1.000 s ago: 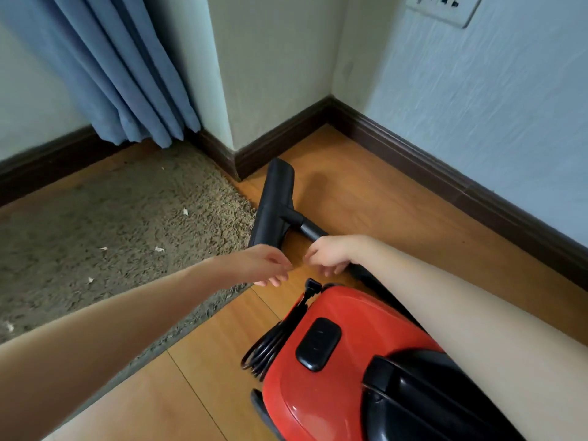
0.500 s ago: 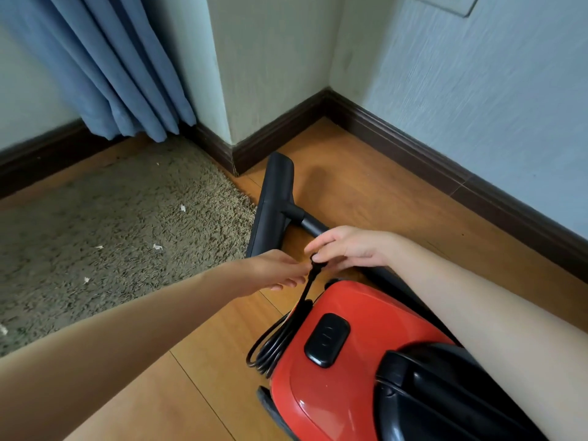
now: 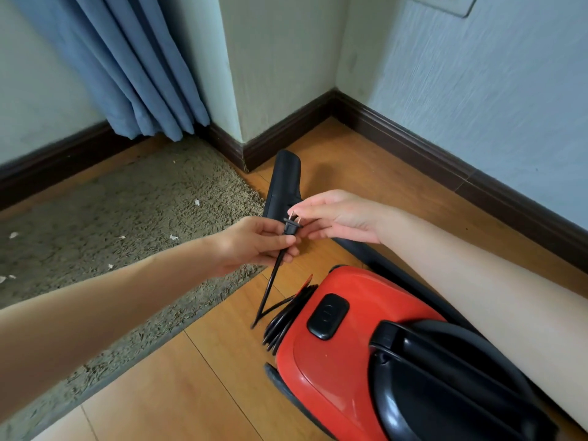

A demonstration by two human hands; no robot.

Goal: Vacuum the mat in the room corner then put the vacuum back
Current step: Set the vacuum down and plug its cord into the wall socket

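A room corner with pale walls, dark skirting [image 3: 413,135] and a wooden floor [image 3: 191,377]; a blue curtain [image 3: 133,74] hangs at the left and a wall socket [image 3: 445,3] sits at the top edge. The shaggy mat [image 3: 127,224], flecked with pale scraps, lies on the floor beside the red vacuum [image 3: 343,361]. Both forearms reach forward over the floor. The left hand [image 3: 254,243] pinches the black plug [image 3: 291,227] between thumb and fingers, prongs pointing up and right. The right hand [image 3: 337,218] is relaxed, its fingertips at the prongs, possibly touching them. The cord [image 3: 270,288] runs down to a coil at the vacuum's front. The black floor nozzle [image 3: 283,183] rests just beside the mat's edge.
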